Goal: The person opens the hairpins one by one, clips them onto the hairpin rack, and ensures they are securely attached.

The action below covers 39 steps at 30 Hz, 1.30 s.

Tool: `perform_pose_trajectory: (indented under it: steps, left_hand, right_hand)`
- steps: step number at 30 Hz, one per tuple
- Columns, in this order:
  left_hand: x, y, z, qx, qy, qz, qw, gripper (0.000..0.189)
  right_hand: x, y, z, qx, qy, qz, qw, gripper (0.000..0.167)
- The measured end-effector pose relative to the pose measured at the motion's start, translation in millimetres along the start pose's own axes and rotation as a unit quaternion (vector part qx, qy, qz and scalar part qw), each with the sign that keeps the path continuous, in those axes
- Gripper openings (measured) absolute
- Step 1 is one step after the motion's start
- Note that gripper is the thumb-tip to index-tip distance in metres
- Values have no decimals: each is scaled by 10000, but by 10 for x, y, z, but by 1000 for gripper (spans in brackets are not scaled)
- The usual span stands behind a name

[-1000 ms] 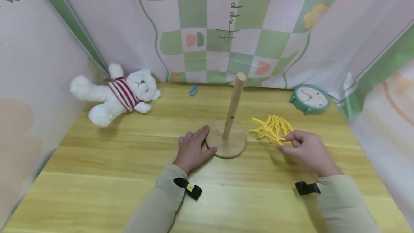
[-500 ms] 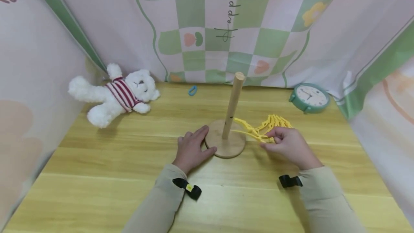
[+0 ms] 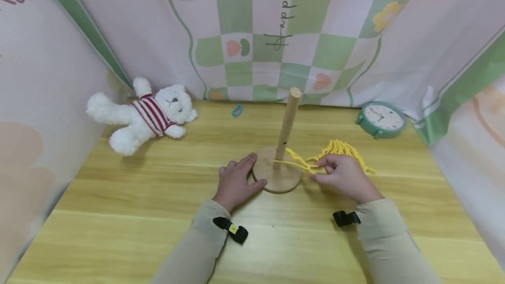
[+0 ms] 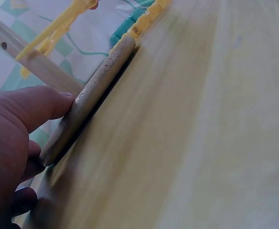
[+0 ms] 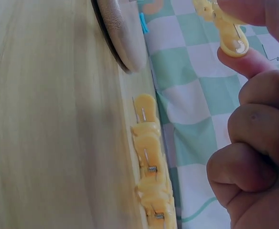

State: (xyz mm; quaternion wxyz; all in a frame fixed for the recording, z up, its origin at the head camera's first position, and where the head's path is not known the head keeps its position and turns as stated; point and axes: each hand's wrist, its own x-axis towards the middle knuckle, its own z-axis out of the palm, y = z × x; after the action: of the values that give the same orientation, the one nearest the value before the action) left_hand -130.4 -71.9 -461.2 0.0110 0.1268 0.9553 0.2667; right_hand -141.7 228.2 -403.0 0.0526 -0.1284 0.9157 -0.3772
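Note:
A wooden stand with a round base (image 3: 282,184) and upright post (image 3: 289,117) is in the middle of the table. My left hand (image 3: 236,183) grips the base's left rim between thumb and fingers. My right hand (image 3: 343,176) pinches one end of a yellow clip chain (image 3: 339,146), to the right of the stand. Small metal springs show in its links (image 5: 151,155) in the right wrist view. From the pinched end, two slim yellow arms spread leftward over the base; in the left wrist view, one (image 4: 58,28) overlaps the post.
A white teddy bear (image 3: 151,113) in a striped shirt lies at back left. A small blue ring-shaped piece (image 3: 237,110) lies behind the stand, and a green clock (image 3: 381,119) at back right. A printed curtain (image 3: 268,47) hangs behind the table.
My right hand has moved left with the yellow clip chain, bringing its two arms from beside the stand to the post. The left hand stays on the base.

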Motion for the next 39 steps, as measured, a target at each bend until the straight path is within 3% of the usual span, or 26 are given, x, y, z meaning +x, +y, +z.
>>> perform_pose_trajectory:
  steps: [14, 31, 39]
  left_hand:
    - [22, 27, 8, 17, 147, -81, 9999, 87]
    - [35, 46, 1, 49, 103, -193, 9997, 89]
    - [38, 61, -7, 15, 38, -282, 9996, 89]
  right_hand:
    - [157, -9, 156, 189, -258, 121, 9994, 29]
    - [243, 37, 287, 412, -449, 147, 9980, 20]
    - [253, 59, 328, 325, -550, 174, 9978, 23]
